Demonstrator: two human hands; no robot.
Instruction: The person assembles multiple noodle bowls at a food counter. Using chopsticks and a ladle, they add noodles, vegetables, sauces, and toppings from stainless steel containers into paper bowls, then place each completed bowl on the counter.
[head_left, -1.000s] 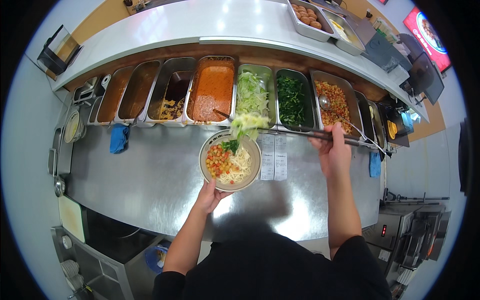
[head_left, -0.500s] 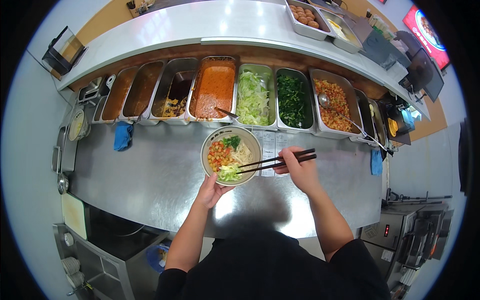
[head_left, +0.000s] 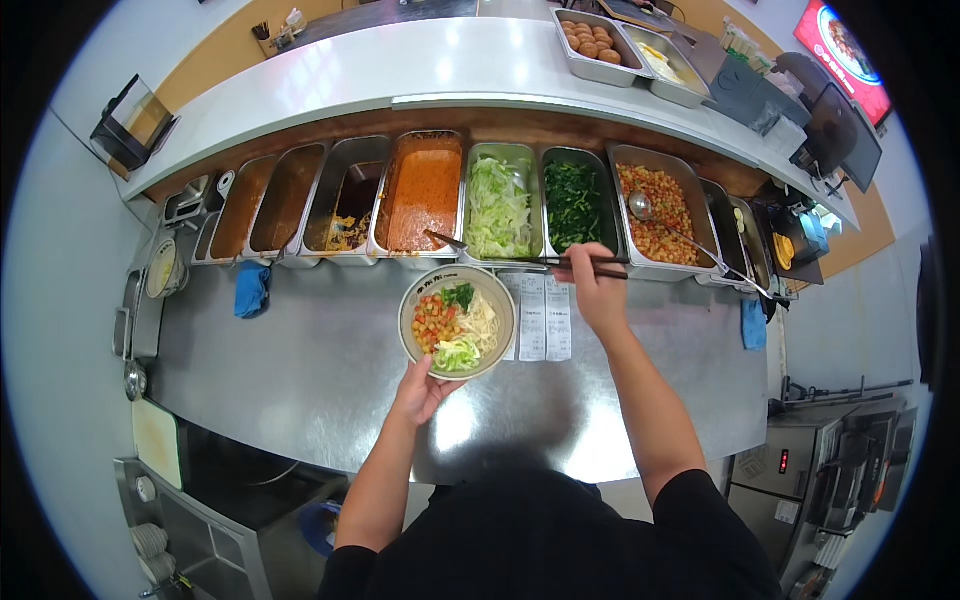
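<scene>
My left hand [head_left: 424,392] is closed on the near rim of a round bowl [head_left: 424,292], held over the steel counter. Inside are pale noodle strands [head_left: 486,326], diced orange-red vegetables [head_left: 434,324], dark chopped greens [head_left: 459,295] and, at the near side, shredded lettuce [head_left: 457,355]. My right hand [head_left: 594,285] grips dark chopsticks [head_left: 520,262], whose tips point left along the front rim of the lettuce pan [head_left: 548,225]. No food shows between the tips. Paper slips [head_left: 533,320] lie on the counter between bowl and right hand.
A row of steel pans spans the back: orange sauce [head_left: 424,190] with a ladle, chopped greens [head_left: 573,200], diced vegetables [head_left: 660,210] with a long-handled ladle [head_left: 641,206]. Blue cloths [head_left: 252,290] hang at both ends. A tray of brown eggs [head_left: 590,42] stands on the ledge.
My right hand and the chopsticks have moved away from the bowl's lettuce, up to the lettuce pan's front edge. The bowl stays in my left hand. The whole view has shifted slightly.
</scene>
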